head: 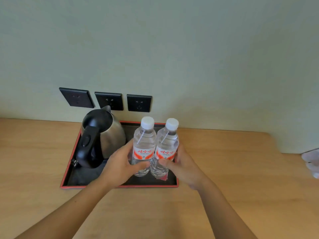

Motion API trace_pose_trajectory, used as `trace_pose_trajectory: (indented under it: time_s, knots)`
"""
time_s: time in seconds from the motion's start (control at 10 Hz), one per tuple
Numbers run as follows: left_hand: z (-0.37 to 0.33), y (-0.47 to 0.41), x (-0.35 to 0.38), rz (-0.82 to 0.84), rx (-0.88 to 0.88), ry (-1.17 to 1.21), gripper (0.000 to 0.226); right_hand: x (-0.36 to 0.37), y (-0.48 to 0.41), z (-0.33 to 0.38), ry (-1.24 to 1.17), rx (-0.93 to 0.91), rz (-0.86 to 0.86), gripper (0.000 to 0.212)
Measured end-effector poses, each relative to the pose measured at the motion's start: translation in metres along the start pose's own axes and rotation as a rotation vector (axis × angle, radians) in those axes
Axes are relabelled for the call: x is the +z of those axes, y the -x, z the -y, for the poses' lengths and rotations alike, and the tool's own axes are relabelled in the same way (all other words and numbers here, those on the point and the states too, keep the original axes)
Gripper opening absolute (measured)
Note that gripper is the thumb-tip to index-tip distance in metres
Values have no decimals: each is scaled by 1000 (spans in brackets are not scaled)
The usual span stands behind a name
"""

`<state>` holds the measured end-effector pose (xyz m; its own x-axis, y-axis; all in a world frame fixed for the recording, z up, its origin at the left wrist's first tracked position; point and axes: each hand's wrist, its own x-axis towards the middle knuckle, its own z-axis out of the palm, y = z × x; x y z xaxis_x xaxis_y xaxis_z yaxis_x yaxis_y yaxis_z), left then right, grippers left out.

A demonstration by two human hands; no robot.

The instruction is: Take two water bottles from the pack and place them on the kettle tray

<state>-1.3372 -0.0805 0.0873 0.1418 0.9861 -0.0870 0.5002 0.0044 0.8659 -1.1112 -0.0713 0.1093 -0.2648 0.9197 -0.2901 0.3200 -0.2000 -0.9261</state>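
Note:
Two clear water bottles with white caps and red-and-white labels stand upright side by side on the right half of the black, red-rimmed kettle tray [119, 186]. My left hand [120, 165] grips the left bottle [144, 140] low on its body. My right hand [183, 167] grips the right bottle [167, 142] the same way. The bottles touch each other. Their bases appear to rest on the tray floor, partly hidden by my fingers. The pack is out of view.
A steel kettle [103, 135] with a black handle fills the tray's left half, close to my left hand. Three black wall sockets [108, 100] sit behind it. The tray lies on a wooden counter [224, 169]. A white object [312, 161] shows at the right edge.

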Motion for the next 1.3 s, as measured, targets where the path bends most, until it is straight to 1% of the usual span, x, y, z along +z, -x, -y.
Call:
trace_pose_trajectory:
  time_s: [0.1,0.2,0.4,0.6,0.7,0.8,1.0,1.1,1.2,1.3]
  knots:
    - [-6,-44,5,-55,20,-14,67,-14,-39,6,55,-55,-59,63]
    - [-6,-79,12,-106,6,-40,67,-23,-75,1,84,-105,-127,62]
    - [21,-123,21,-126,-58,-49,73,-27,-127,-22,131,-129,-106,61]
    - [38,-134,33,-167,-75,-59,75,-31,-147,-37,146,-153,-80,65]
    - [40,-136,36,-148,-66,-72,75,-30,-147,-43,132,-161,-88,70]
    - [37,-135,38,-141,-92,-87,81,-26,-145,-49,128,-172,-123,77]
    - [37,-137,35,-96,-123,-30,86,-23,-145,-49,130,-155,-144,79]
    - [32,-136,33,-59,-138,62,86,-20,-141,-41,110,-148,-166,78]
    - [19,-136,24,-34,-106,158,74,-23,-135,-25,65,-161,-197,76]
    - [0,-131,11,-62,-64,197,47,-24,-122,0,16,-173,-276,74]
